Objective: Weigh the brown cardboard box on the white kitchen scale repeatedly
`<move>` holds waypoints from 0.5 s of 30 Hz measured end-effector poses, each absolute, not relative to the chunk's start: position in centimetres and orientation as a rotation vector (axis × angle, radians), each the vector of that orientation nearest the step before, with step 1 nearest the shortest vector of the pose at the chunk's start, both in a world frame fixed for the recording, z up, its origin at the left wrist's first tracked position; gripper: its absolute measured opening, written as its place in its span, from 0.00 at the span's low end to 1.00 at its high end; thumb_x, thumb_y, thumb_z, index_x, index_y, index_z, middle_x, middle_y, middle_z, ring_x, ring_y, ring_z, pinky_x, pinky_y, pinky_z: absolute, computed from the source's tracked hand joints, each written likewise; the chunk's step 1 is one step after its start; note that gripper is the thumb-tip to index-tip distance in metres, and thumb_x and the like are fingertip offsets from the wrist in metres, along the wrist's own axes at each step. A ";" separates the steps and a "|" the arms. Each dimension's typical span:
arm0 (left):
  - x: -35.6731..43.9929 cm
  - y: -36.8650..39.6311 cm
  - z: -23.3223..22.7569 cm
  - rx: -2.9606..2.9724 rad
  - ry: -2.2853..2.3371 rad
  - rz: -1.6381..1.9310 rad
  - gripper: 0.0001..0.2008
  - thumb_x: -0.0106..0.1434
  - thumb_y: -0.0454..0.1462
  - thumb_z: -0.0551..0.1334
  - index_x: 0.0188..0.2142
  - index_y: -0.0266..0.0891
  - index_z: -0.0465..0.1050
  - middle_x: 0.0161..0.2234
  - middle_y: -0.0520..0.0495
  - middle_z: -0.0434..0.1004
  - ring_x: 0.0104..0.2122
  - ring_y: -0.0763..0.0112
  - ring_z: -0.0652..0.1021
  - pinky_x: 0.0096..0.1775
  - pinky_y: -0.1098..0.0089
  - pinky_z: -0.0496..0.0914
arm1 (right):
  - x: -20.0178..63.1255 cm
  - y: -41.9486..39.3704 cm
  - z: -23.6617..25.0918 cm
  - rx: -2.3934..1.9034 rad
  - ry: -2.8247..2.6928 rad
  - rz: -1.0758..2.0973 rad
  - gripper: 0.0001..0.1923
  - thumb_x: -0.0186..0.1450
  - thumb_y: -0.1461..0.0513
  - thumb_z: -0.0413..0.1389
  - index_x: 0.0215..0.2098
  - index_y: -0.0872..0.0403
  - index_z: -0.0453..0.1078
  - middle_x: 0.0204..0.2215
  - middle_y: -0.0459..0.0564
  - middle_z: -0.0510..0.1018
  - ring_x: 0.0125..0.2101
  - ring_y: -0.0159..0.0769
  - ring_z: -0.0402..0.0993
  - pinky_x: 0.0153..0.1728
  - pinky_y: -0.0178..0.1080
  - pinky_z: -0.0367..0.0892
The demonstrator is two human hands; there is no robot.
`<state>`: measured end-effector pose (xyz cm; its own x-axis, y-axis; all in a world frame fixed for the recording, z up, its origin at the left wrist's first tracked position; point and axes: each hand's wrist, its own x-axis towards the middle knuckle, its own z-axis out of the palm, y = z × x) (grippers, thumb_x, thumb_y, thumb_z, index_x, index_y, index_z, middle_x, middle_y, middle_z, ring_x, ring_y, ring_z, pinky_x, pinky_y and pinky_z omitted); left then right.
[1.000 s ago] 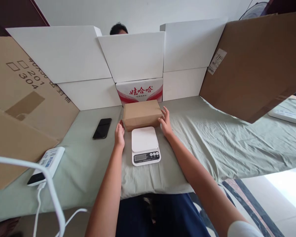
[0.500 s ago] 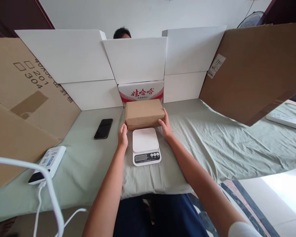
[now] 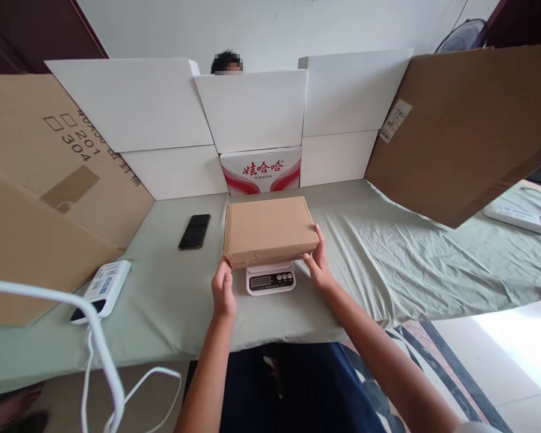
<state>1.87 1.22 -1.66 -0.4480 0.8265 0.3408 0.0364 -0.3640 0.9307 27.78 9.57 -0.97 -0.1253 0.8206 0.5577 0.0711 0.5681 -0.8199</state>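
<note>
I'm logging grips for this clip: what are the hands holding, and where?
A brown cardboard box, over the scale. Left hand grips its near-left corner, right hand its near-right corner.

Red Chinese characters, 娃哈哈, run across the white carton (image 3: 260, 171) with red swooshes at the back, and there's a smaller line of print beneath them too fine to read. On the big brown cardboard sheet (image 3: 40, 180) at the left you can pick out 201 and 304, printed at a slant beside two empty squares, plus a row of characters too cut off to make out. The label (image 3: 396, 120) on the right-hand cardboard sheet, the scale display (image 3: 260, 281) and the print on the white power strip (image 3: 104, 285) are all too small to read
</note>
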 end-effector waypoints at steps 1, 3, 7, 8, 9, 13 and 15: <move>1.9 1.3 -1.6 1.172 1.311 1.860 0.40 0.66 0.63 0.59 0.64 0.38 0.75 0.62 0.34 0.78 0.70 0.43 0.69 0.69 0.50 0.63 | 27.8 9.6 -0.8 -0.787 -1.588 0.765 0.44 0.72 0.41 0.53 0.78 0.42 0.42 0.76 0.54 0.52 0.77 0.54 0.46 0.77 0.61 0.45; 1.9 1.5 -1.4 1.154 1.331 1.844 0.40 0.66 0.63 0.59 0.65 0.39 0.74 0.63 0.35 0.78 0.69 0.44 0.70 0.70 0.50 0.62 | 27.7 9.6 -0.3 -0.817 -1.604 0.779 0.43 0.72 0.40 0.52 0.78 0.42 0.43 0.76 0.54 0.53 0.77 0.55 0.45 0.76 0.61 0.47; 1.7 1.8 -1.5 1.138 1.360 1.827 0.40 0.67 0.63 0.58 0.67 0.40 0.72 0.65 0.35 0.76 0.69 0.46 0.71 0.69 0.52 0.62 | 27.7 9.7 0.2 -0.833 -1.622 0.803 0.43 0.72 0.40 0.52 0.78 0.41 0.45 0.76 0.54 0.53 0.76 0.56 0.48 0.74 0.61 0.54; 1.6 1.8 -1.6 1.133 1.361 1.829 0.40 0.67 0.63 0.58 0.68 0.40 0.71 0.66 0.35 0.75 0.69 0.46 0.70 0.70 0.52 0.62 | 27.7 9.8 0.2 -0.829 -1.621 0.798 0.43 0.72 0.40 0.52 0.78 0.41 0.45 0.76 0.54 0.53 0.76 0.57 0.48 0.73 0.61 0.56; 1.6 1.8 -1.6 1.132 1.360 1.837 0.40 0.67 0.62 0.58 0.68 0.40 0.70 0.67 0.34 0.73 0.70 0.46 0.70 0.70 0.52 0.61 | 27.7 9.8 0.2 -0.823 -1.615 0.789 0.43 0.72 0.40 0.52 0.78 0.41 0.45 0.76 0.55 0.54 0.76 0.57 0.49 0.72 0.62 0.57; 1.6 1.7 -1.9 1.151 1.349 1.897 0.40 0.68 0.61 0.58 0.71 0.41 0.67 0.71 0.36 0.68 0.73 0.48 0.64 0.72 0.54 0.58 | 27.8 10.0 -0.1 -0.805 -1.543 0.746 0.42 0.71 0.39 0.52 0.78 0.38 0.45 0.74 0.55 0.57 0.73 0.58 0.58 0.68 0.63 0.63; 1.6 1.6 -1.9 1.158 1.362 1.897 0.40 0.69 0.61 0.57 0.71 0.40 0.67 0.70 0.36 0.69 0.72 0.48 0.65 0.71 0.53 0.60 | 27.8 9.9 -0.1 -0.799 -1.535 0.770 0.41 0.72 0.40 0.52 0.77 0.37 0.46 0.75 0.53 0.58 0.72 0.58 0.59 0.67 0.63 0.64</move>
<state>1.60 1.58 -1.95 -0.4932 0.8028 0.3351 0.0605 -0.3527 0.9338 27.78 9.89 -0.08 -0.0832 0.8360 0.5424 0.0646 0.5477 -0.8342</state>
